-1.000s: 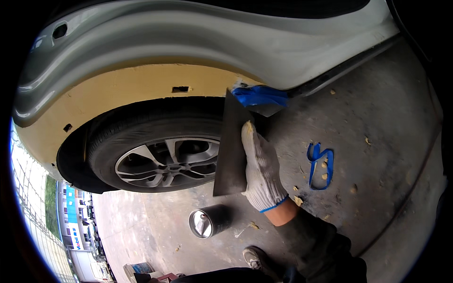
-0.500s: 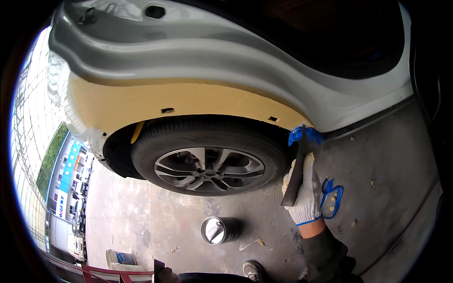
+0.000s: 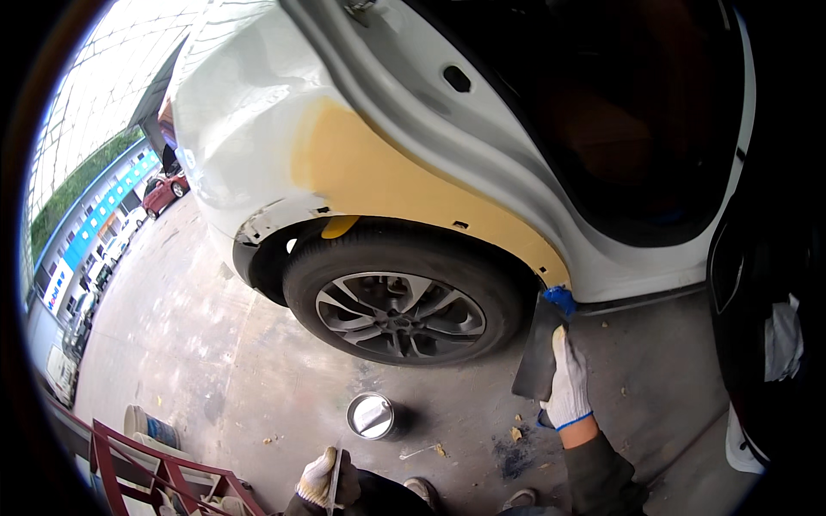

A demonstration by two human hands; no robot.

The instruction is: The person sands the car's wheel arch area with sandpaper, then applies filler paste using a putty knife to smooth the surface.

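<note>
My right hand [image 3: 569, 384], in a white knit glove, grips a dark flat spreader [image 3: 540, 348]. Its upper end is at the bottom front corner of the wheel arch, beside a crumpled blue piece [image 3: 561, 299]. Tan filler [image 3: 413, 185] covers the panel above the arch of the white car. Below the arch is the wheel [image 3: 400, 316] with its black tyre. Low in the view, my left hand [image 3: 318, 471], also gloved, is closed on a thin flat plate [image 3: 335, 483] seen edge-on. An opened can [image 3: 371, 416] stands on the floor between the hands.
The car's rear door opening [image 3: 637, 129] is at the upper right, with an open door [image 3: 744, 284] at the right edge. A red metal frame [image 3: 163, 469] and a bucket [image 3: 151, 426] stand at the lower left. Small tan scraps [image 3: 516, 433] lie on the floor.
The view has shifted, showing more of the car's rear and open door. The right hand's spreader now shows its broad face rather than its edge. My left hand has come into view.
</note>
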